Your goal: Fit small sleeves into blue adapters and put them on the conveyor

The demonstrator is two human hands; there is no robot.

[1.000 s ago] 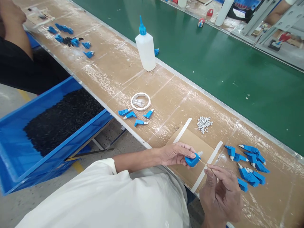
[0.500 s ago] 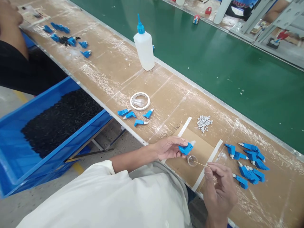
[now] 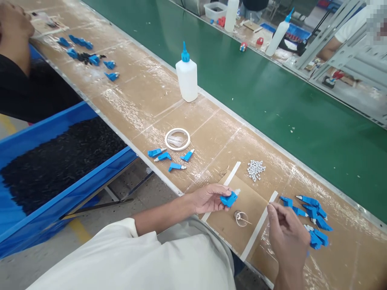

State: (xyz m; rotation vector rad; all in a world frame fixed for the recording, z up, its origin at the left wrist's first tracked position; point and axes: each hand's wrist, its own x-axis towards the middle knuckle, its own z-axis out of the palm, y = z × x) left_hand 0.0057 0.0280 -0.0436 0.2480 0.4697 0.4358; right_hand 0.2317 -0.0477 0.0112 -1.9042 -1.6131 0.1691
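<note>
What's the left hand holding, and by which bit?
A blue piece, pinched in the left hand by its blue part; its whitish tip sticks out free.

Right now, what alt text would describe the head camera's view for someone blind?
A left hand holds a blue part over taped-down cardboard, beside a small clear cup with a stick in it; the right hand is nearby. More blue parts, a pile of small grey pieces and a squeeze bottle sit along the bench, beside a green surface.
</note>
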